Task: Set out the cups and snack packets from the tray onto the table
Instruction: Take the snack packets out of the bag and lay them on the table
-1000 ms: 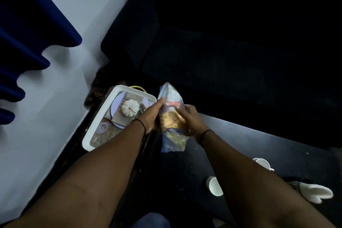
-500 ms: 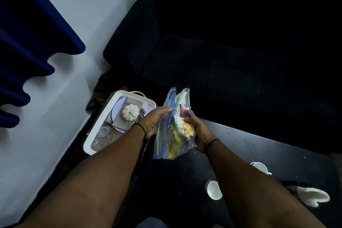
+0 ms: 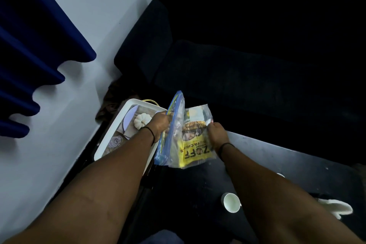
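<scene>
Both hands [image 3: 188, 127] grip the snack packets [image 3: 186, 134] between them above the table [image 3: 277, 156].

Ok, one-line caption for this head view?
Both hands, left and right, part two snack packets above the dark table, tray alongside.

Yellow snack packet [image 3: 193, 149] inside clear bag — "ZOFF" readable, upside down; smaller print illegible.

Both hands [image 3: 161, 125] [image 3: 216, 134] hold snack packets [image 3: 195, 144] above the table [image 3: 277, 156].
</scene>
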